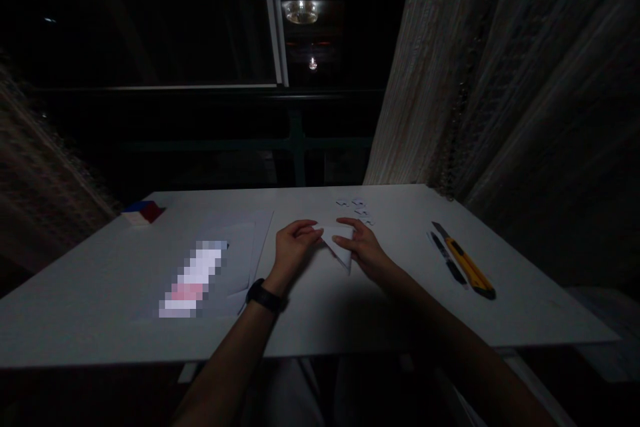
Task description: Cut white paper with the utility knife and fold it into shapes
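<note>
- Far left, the edge of a lacy curtain [45,147], fading into darkness.
- Near the left end of the smooth white table [545,323], a small blocky cube [141,212]: blue top, red side, pale front.
- Then a bright slanted rectangle [193,280], pixelated past reading, pale with a pink patch.
- Beneath and beside it, thin pale sheets [243,250], edges faint in the gloom.
- Left hand [297,243], dark band [265,295] around the wrist: fingers curled nearly closed, fingertips at the left corner of a folded white paper [339,240]. Cannot tell pinching from mere touching.
- Between both hands, above the table, that paper: flat, triangular, point downward, partly covered by fingers.
- Just beyond, small white pieces [359,203] with dark marks, too small to read.
- Right hand [367,250]: closed on the paper's right side, thumb on top.
- Right, ribbed curtain [400,100]; below, black-and-clear pen [447,260] beside a yellow-and-black cutter [463,260], blade showing.
</note>
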Motion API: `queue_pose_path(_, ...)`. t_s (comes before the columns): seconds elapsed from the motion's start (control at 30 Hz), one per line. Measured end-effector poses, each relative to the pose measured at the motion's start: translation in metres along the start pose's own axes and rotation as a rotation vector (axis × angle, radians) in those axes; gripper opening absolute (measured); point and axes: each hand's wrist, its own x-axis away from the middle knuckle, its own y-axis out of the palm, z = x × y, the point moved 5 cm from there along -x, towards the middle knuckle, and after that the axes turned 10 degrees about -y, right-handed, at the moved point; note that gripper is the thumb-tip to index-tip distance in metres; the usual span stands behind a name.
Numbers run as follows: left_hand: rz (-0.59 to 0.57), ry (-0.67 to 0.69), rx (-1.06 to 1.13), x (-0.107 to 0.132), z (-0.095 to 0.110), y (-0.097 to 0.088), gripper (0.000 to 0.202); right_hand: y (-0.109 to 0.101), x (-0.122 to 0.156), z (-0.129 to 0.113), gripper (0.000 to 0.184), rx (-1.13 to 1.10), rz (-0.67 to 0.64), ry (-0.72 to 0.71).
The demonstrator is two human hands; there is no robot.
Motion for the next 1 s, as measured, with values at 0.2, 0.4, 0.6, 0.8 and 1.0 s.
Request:
queue_pose_path(0.2,0.003,0.003,0.004,0.0034,0.0021,0.0016,0.038,-0.001,-0.0008,-0.0017,0.051,0.023,-0.053,-0.054)
queue_pose_path(0.4,0.014,-0.017,0.047,0.0045,0.0003,0.0029,0.032,-0.0049,-0.0033,-0.0003,0.043,0.037,-0.04,-0.087)
queue_pose_path(0.6,-0.006,-0.037,0.073,0.0057,0.0025,0.0043,0.037,-0.0072,-0.0049,-0.001,0.039,0.059,-0.032,-0.132)
queue_pose_path(0.8,-0.007,-0.064,0.085,0.005,0.0,0.0049,0.032,-0.0089,-0.0048,-0.0023,0.04,0.088,-0.032,-0.143)
queue_pose_path(1.0,-0.015,-0.053,0.029,0.0049,0.0005,0.0048,0.028,-0.009,-0.0042,-0.0055,0.045,0.115,-0.033,-0.136)
